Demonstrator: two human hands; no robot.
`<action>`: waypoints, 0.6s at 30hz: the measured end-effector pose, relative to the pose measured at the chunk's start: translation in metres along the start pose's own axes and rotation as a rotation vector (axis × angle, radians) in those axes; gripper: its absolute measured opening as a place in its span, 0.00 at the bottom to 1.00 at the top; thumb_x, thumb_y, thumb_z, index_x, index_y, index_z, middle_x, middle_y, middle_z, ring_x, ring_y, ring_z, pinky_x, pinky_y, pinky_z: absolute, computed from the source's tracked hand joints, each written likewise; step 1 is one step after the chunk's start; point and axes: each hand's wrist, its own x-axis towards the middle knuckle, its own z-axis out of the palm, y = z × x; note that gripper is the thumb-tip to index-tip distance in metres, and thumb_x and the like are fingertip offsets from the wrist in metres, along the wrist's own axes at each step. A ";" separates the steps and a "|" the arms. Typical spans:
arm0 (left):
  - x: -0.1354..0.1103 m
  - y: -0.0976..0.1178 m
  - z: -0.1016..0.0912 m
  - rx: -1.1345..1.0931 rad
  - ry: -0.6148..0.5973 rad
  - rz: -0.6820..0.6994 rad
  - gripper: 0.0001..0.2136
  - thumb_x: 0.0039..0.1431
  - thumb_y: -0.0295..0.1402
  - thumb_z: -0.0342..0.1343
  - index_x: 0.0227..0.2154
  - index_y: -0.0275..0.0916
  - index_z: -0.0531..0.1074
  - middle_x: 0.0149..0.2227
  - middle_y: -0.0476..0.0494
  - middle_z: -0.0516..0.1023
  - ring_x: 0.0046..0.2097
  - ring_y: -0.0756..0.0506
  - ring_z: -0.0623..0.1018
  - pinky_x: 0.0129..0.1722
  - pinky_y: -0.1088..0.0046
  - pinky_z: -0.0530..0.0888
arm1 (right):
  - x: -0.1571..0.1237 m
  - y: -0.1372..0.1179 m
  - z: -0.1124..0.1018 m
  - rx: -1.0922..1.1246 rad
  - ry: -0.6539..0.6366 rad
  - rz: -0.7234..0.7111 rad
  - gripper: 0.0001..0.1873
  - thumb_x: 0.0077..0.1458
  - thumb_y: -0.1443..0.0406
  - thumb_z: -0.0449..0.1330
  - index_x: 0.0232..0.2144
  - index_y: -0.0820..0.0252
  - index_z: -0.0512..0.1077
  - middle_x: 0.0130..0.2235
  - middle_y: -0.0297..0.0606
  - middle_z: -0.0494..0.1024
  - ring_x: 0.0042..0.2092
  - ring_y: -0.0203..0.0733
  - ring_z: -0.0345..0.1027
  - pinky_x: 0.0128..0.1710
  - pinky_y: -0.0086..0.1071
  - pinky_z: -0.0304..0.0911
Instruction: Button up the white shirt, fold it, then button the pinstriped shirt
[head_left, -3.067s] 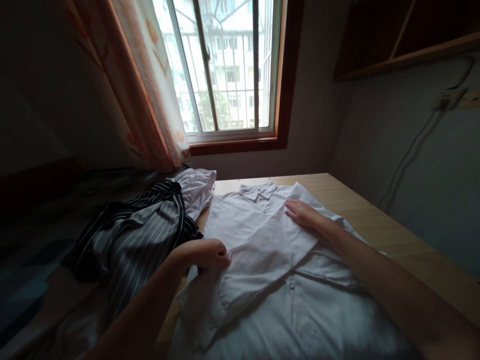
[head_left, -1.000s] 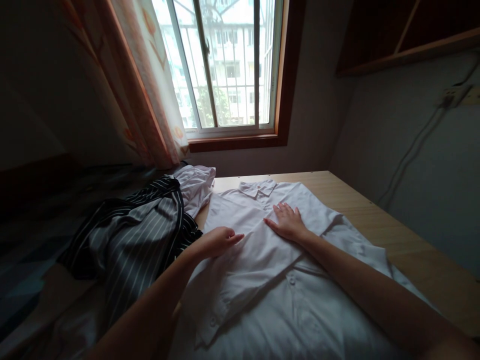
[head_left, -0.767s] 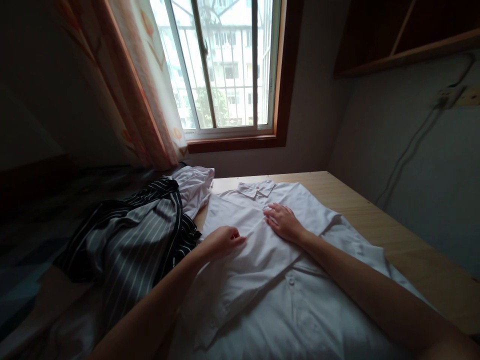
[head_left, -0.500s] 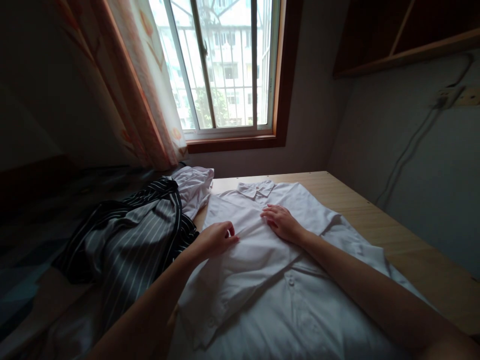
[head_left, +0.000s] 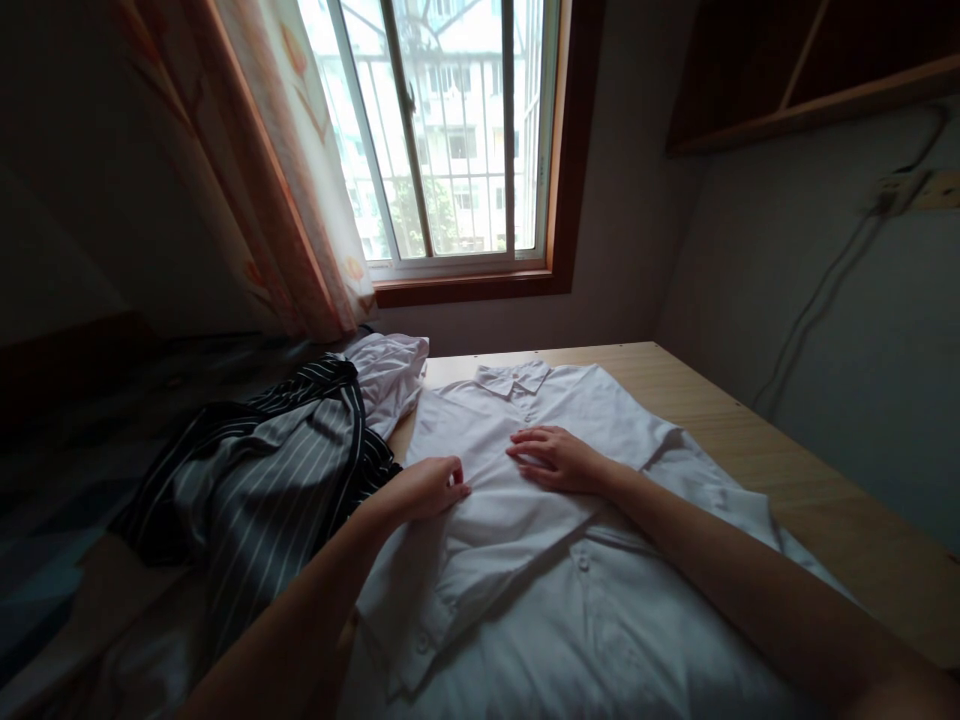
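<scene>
A white button-up shirt (head_left: 480, 540) lies spread over the wooden table, its collar (head_left: 513, 378) toward the window. My left hand (head_left: 431, 488) is on the left part of the shirt, fingers curled and thumb near the index finger, in what looks like a loose pinch on the cloth; the exact contact is hard to see. My right hand (head_left: 555, 460) rests palm down below the collar, fingers stretched out on the fabric. Buttons show on the nearer part of the shirt, where the cloth overlaps in a diagonal fold.
Beside the shirt on the left are a dark striped garment (head_left: 270, 470) and a crumpled white cloth (head_left: 390, 375). Wooden tabletop (head_left: 720, 430) shows along the right. A window with a curtain (head_left: 300, 200) stands behind; a cable hangs on the right wall.
My right hand has slid a little toward me and to the left across the shirt. My left hand has shifted slightly toward me. The shirt stays in nearly the same place.
</scene>
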 end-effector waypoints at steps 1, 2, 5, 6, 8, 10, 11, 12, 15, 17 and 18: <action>-0.001 -0.002 -0.002 -0.017 -0.028 -0.010 0.13 0.59 0.42 0.52 0.38 0.37 0.73 0.37 0.41 0.80 0.35 0.44 0.78 0.33 0.73 0.70 | -0.001 0.000 0.000 -0.004 -0.033 0.017 0.23 0.61 0.54 0.57 0.55 0.54 0.72 0.58 0.43 0.72 0.60 0.46 0.64 0.61 0.40 0.56; -0.003 -0.003 -0.004 -0.042 -0.072 -0.025 0.14 0.58 0.43 0.52 0.39 0.37 0.72 0.36 0.41 0.79 0.33 0.44 0.77 0.31 0.74 0.70 | -0.002 0.000 0.000 -0.009 -0.072 0.034 0.25 0.61 0.52 0.57 0.58 0.53 0.70 0.61 0.42 0.70 0.63 0.47 0.60 0.63 0.42 0.52; -0.011 -0.009 -0.012 -0.168 -0.239 -0.066 0.17 0.54 0.43 0.55 0.42 0.37 0.69 0.34 0.44 0.77 0.29 0.46 0.76 0.24 0.75 0.70 | -0.004 0.000 0.001 -0.022 -0.177 0.090 0.32 0.61 0.46 0.53 0.63 0.48 0.63 0.66 0.39 0.61 0.68 0.49 0.50 0.67 0.48 0.40; -0.014 -0.011 -0.015 -0.215 -0.282 -0.068 0.18 0.53 0.42 0.56 0.43 0.37 0.68 0.34 0.45 0.76 0.29 0.46 0.76 0.23 0.75 0.70 | -0.004 -0.001 0.001 -0.024 -0.200 0.106 0.33 0.61 0.44 0.52 0.64 0.47 0.61 0.67 0.39 0.60 0.68 0.49 0.48 0.68 0.50 0.36; -0.019 -0.013 -0.020 -0.286 -0.339 -0.057 0.20 0.49 0.39 0.57 0.45 0.38 0.66 0.35 0.46 0.74 0.30 0.46 0.76 0.23 0.76 0.72 | -0.005 -0.002 0.001 -0.025 -0.224 0.126 0.34 0.60 0.43 0.51 0.64 0.46 0.60 0.67 0.38 0.58 0.69 0.50 0.45 0.68 0.51 0.33; -0.023 -0.014 -0.024 -0.334 -0.384 -0.051 0.24 0.45 0.37 0.59 0.47 0.38 0.64 0.35 0.47 0.73 0.31 0.46 0.76 0.23 0.75 0.73 | -0.005 -0.003 0.000 -0.023 -0.232 0.137 0.34 0.60 0.43 0.51 0.65 0.46 0.59 0.68 0.37 0.57 0.69 0.49 0.44 0.68 0.51 0.32; -0.025 -0.015 -0.025 -0.353 -0.410 -0.055 0.27 0.43 0.36 0.60 0.48 0.39 0.62 0.36 0.48 0.72 0.31 0.46 0.76 0.23 0.75 0.74 | -0.004 -0.004 -0.001 -0.022 -0.234 0.138 0.35 0.60 0.43 0.51 0.65 0.46 0.59 0.68 0.37 0.57 0.69 0.49 0.44 0.68 0.51 0.33; -0.026 -0.015 -0.026 -0.369 -0.435 -0.064 0.28 0.41 0.36 0.61 0.48 0.39 0.61 0.36 0.48 0.72 0.31 0.47 0.76 0.23 0.75 0.75 | -0.004 -0.004 -0.001 -0.020 -0.236 0.139 0.34 0.60 0.43 0.51 0.65 0.46 0.59 0.68 0.37 0.57 0.69 0.49 0.45 0.68 0.50 0.33; -0.027 -0.016 -0.026 -0.383 -0.484 -0.112 0.31 0.38 0.34 0.62 0.48 0.39 0.59 0.40 0.46 0.71 0.28 0.47 0.75 0.22 0.73 0.76 | -0.004 -0.005 -0.002 -0.018 -0.237 0.135 0.34 0.61 0.43 0.51 0.64 0.47 0.60 0.68 0.37 0.57 0.69 0.49 0.45 0.68 0.50 0.34; -0.027 -0.015 -0.025 -0.364 -0.490 -0.128 0.30 0.38 0.34 0.61 0.48 0.39 0.59 0.43 0.44 0.71 0.27 0.48 0.76 0.21 0.72 0.75 | -0.004 -0.005 -0.003 -0.016 -0.233 0.134 0.34 0.61 0.43 0.51 0.64 0.47 0.60 0.68 0.38 0.57 0.69 0.49 0.45 0.68 0.50 0.34; -0.027 -0.014 -0.025 -0.350 -0.486 -0.129 0.30 0.39 0.33 0.60 0.48 0.39 0.59 0.44 0.43 0.71 0.27 0.48 0.76 0.20 0.72 0.75 | -0.004 -0.005 -0.003 -0.014 -0.231 0.135 0.34 0.61 0.44 0.51 0.64 0.47 0.60 0.68 0.38 0.58 0.69 0.50 0.46 0.68 0.50 0.34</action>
